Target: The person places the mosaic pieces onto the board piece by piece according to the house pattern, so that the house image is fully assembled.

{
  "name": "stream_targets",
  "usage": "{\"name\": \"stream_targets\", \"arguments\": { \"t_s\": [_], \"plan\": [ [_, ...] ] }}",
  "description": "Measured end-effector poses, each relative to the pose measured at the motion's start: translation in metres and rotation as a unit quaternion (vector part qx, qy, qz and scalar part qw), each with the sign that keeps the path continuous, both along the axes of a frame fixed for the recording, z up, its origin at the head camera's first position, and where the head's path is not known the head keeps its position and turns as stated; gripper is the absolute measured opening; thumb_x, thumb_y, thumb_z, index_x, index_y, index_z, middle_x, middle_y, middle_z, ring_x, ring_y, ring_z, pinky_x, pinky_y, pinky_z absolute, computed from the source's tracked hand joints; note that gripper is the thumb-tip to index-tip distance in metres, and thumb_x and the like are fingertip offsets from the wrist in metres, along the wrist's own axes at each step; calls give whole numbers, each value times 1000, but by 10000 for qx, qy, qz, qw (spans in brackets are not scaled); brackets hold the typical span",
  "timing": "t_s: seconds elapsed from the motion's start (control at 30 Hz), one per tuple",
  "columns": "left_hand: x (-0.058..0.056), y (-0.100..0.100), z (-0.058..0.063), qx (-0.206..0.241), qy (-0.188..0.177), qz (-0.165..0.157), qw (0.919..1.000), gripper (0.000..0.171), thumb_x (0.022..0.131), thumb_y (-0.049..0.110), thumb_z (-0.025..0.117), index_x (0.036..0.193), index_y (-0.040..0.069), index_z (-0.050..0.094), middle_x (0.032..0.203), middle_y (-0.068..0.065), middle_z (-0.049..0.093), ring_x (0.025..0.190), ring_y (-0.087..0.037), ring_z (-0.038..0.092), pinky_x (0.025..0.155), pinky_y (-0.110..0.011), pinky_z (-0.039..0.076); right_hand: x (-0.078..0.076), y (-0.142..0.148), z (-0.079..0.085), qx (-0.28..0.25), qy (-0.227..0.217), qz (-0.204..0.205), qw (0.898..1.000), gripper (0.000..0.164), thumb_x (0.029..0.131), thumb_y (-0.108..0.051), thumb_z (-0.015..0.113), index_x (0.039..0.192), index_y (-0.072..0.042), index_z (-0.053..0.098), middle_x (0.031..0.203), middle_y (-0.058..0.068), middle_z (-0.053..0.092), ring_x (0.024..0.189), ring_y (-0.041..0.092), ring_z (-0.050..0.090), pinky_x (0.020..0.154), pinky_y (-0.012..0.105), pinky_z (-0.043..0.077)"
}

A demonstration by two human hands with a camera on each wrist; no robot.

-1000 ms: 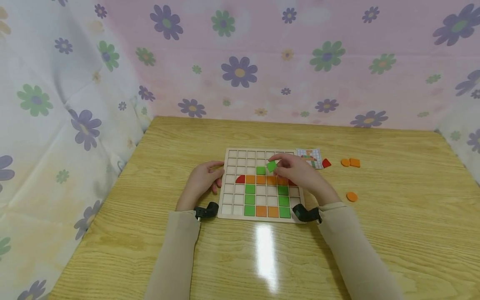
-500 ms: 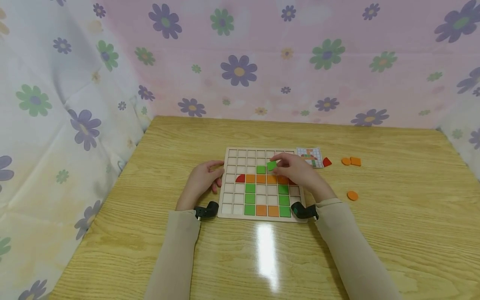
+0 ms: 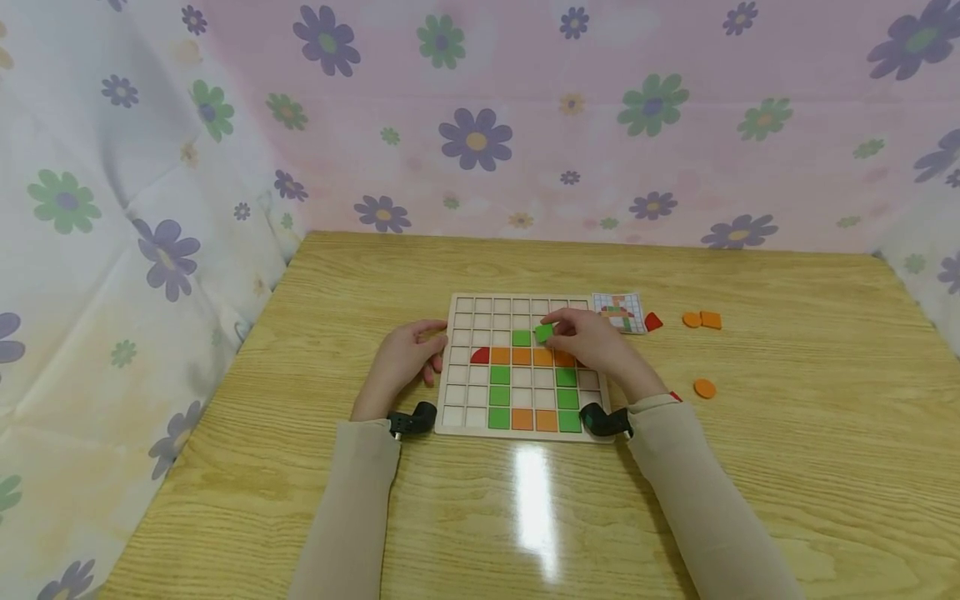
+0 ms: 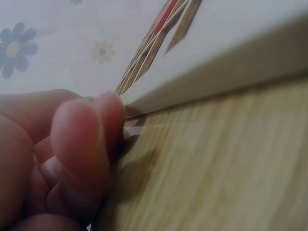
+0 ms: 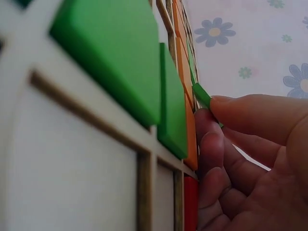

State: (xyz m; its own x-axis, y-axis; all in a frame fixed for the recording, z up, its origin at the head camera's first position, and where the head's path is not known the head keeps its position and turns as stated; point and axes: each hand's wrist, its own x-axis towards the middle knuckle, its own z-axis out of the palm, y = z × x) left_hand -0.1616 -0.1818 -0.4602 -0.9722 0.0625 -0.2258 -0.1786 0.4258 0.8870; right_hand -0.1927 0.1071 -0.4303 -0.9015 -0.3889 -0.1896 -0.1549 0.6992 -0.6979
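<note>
A wooden grid board (image 3: 525, 436) lies on the table, with green, orange and red tiles set in some of its cells. Between thumb and fingers, my right hand (image 3: 600, 343) pinches a green square tile (image 3: 543, 333) at a cell right of another green tile (image 3: 521, 338). In the right wrist view this pinched tile (image 5: 202, 95) is tilted, beyond a row of orange tiles (image 5: 190, 130). My left hand (image 3: 405, 358) is at the board's left edge, fingers relaxed and fingertips by the rim. The left wrist view shows the board's pale side (image 4: 226, 72) beside the fingertips (image 4: 79, 130).
A small printed pattern card (image 3: 619, 313) lies at the board's upper right. Right of it are a red quarter-round piece (image 3: 653, 321), an orange disc (image 3: 691, 320) and an orange square (image 3: 710, 320). Nearer is another orange disc (image 3: 704, 388). A flowered cloth (image 3: 480, 183) hangs behind the table.
My right hand has turned the green tile slightly, closer in line with the grid. The right forearm has shifted a little left, and a bit of red shows beside its cuff. My left hand stays put.
</note>
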Motion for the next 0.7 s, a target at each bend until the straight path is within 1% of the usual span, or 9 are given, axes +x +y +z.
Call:
{"name": "stream_targets", "arguments": {
  "t_s": [0.13, 0.33, 0.53, 0.7],
  "plan": [
    [0, 0, 0, 28, -46, -4, 10000, 32, 89, 31, 55, 120, 24, 55, 64, -12, 60, 44, -25, 54, 46, -36, 47, -1, 0, -3, 93, 32, 16, 10000, 32, 87, -23, 58, 118, -16, 56, 100, 5, 57, 89, 22, 50, 79, 38, 41],
    [-1, 0, 0, -9, -57, -43, 10000, 33, 89, 31, 55, 121, 25, 54, 64, -12, 60, 44, -27, 55, 46, -36, 47, -1, 0, -4, 174, 87, 53, 9998, 30, 86, -24, 60, 115, -17, 57, 93, 3, 55, 81, 21, 47, 71, 34, 40],
    [0, 0, 0, -23, -31, -54, 10000, 33, 89, 30, 54, 121, 23, 54, 64, -12, 60, 44, -26, 55, 46, -35, 47, -1, -2, -3, 296, 159, 97, 9994, 29, 86, -24, 60, 114, -16, 58, 87, 3, 54, 76, 21, 46, 65, 32, 38],
    [-1, 0, 1, -53, -51, -66, 10000, 33, 89, 31, 54, 122, 23, 54, 64, -12, 60, 45, -26, 55, 46, -36, 47, 0, -4, 0, 449, 194, 133, 9987, 30, 86, -23, 60, 115, -16, 59, 86, 3, 54, 76, 21, 46, 65, 32, 37]
  ]
}}
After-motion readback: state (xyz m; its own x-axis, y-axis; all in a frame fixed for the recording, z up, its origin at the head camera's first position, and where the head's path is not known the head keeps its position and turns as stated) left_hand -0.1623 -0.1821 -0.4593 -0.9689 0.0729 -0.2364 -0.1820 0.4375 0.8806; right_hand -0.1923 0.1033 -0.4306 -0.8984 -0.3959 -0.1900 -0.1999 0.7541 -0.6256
